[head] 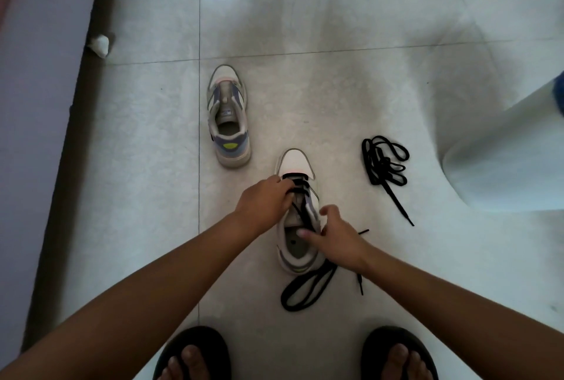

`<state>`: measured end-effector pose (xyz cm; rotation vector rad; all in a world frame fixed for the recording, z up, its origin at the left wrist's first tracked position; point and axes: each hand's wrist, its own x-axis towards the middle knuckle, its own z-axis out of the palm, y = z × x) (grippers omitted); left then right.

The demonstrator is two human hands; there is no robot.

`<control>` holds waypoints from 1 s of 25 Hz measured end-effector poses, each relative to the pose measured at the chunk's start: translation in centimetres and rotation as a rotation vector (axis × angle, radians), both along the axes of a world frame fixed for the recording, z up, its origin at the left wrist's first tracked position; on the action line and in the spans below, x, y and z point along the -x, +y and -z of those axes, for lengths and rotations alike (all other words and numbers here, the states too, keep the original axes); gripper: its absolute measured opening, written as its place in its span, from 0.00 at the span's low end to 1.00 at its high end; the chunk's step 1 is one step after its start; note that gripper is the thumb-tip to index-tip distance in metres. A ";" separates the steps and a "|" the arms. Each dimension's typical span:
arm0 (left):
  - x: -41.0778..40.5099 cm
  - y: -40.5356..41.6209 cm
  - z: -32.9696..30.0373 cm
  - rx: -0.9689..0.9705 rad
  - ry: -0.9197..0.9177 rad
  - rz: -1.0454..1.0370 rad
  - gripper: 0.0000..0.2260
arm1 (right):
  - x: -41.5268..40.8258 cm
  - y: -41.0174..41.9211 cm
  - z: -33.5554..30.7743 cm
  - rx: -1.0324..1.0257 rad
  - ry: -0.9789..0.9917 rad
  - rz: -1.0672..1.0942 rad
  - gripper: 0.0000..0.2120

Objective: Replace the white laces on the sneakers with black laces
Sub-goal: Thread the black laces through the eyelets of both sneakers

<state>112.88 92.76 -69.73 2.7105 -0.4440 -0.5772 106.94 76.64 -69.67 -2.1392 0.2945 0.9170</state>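
A white sneaker stands on the floor in front of me, toe pointing away, with a black lace crossing its lower eyelets. My left hand grips the sneaker's left side at the eyelets, fingers curled over the lace rows. My right hand pinches the black lace strand at the tongue, beside the shoe opening. The lace's loose end loops on the floor behind the heel. A second sneaker without laces stands farther off to the left. A spare black lace lies bundled on the right.
My feet in black sandals stand at the bottom edge. A dark skirting strip and wall run along the left. A crumpled white scrap lies by the wall. A white rounded object sits at the right. The floor is pale tile.
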 end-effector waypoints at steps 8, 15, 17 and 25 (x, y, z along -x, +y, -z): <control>-3.5 -3.4 -0.3 -0.168 0.129 -0.027 0.12 | 0.7 0.0 -0.6 0.077 -0.077 -0.097 0.18; -4.3 -4.2 0.0 -0.316 0.117 0.073 0.12 | 0.8 0.1 -0.6 0.079 -0.070 -0.082 0.17; -4.0 -4.7 -0.1 -0.397 0.059 0.151 0.12 | 0.9 0.3 -0.7 0.085 -0.070 -0.082 0.16; -2.5 -2.3 0.1 -0.255 -0.001 0.196 0.11 | 0.8 0.6 -0.9 0.072 -0.064 -0.051 0.15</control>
